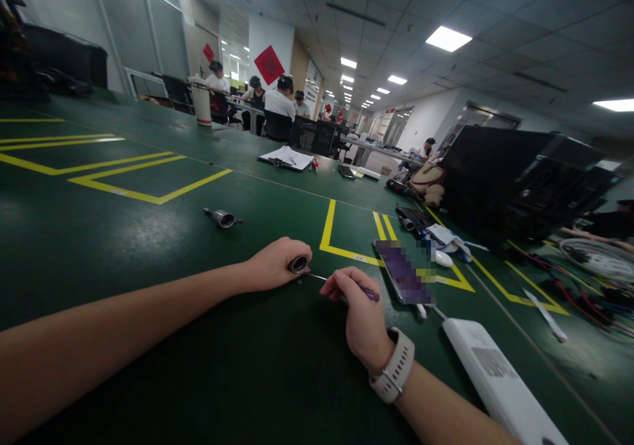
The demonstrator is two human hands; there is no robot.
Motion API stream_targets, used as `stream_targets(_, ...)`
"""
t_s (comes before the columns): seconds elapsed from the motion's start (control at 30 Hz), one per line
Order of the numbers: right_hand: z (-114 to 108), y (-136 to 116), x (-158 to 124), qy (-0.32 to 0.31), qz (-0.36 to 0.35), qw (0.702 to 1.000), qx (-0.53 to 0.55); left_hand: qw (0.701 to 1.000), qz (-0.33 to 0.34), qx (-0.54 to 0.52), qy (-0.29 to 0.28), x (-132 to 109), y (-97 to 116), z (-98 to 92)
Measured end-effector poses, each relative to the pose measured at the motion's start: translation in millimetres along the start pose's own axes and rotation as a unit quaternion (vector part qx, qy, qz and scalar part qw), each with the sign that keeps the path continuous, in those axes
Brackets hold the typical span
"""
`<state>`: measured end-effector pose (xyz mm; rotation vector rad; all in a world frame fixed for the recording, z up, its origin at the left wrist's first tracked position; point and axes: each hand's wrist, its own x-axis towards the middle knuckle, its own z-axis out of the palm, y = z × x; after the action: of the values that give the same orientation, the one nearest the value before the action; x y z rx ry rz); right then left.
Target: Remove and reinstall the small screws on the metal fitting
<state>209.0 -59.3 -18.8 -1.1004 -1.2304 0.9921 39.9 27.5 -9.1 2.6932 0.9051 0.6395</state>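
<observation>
My left hand (275,265) is closed around a dark metal cylindrical part (298,264), its round hollow end facing me. In my right hand (359,306) is a screwdriver (370,294) with a purple handle; its thin shaft points left and reaches the part or the fingers holding it, though contact is unclear. Just below the part, a tiny ring-like piece, perhaps a nut (299,282), lies on the green table (208,379). A similar metal part (221,218) rests on its side farther left, with a small piece beside its open end.
A phone (399,273) and a white power strip (495,372) lie to the right. Beyond are a white mouse (442,258), a cloth (446,235), tangled wires (569,273) and a black case (510,174). A clipboard (287,157) and a cup (201,103) stand farther back. Several people sit in the background.
</observation>
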Motion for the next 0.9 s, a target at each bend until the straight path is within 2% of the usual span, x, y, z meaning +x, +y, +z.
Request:
stream_targets(0.1, -0.2, -5.3, -2.8, -0.021, -0.037, 0.999, -0.020, 1.000, -0.008, -0.010, 0.000, 0.1, -0.8, 0.3)
stream_targets(0.23, 2.4, -11.5, -5.3, -0.078, -0.082, 0.988, -0.107, 1.000, 0.001, -0.024, 0.005, 0.2, -2.2, 1.2)
stream_targets(0.37, 6.0, -12.1, -5.2, -0.073, -0.120, 0.981, -0.137, 1.000, 0.006, -0.021, 0.011, 0.2, -2.3, 1.6)
stream_targets(0.6, 4.4, -11.9, -3.3, -0.094, -0.027, 0.991, -0.095, 1.000, -0.007, -0.002, 0.020, 0.2, 0.3, -0.4)
stream_targets(0.77, 4.4, -14.9, -4.8, -0.072, -0.056, 0.991, -0.101, 1.000, 0.004, -0.005, 0.014, -0.1, 0.9, -1.9)
stream_targets(0.9, 4.7, -13.6, -4.2, -0.072, -0.039, 0.992, -0.092, 1.000, 0.024, 0.002, 0.010, -1.7, 1.6, -3.1)
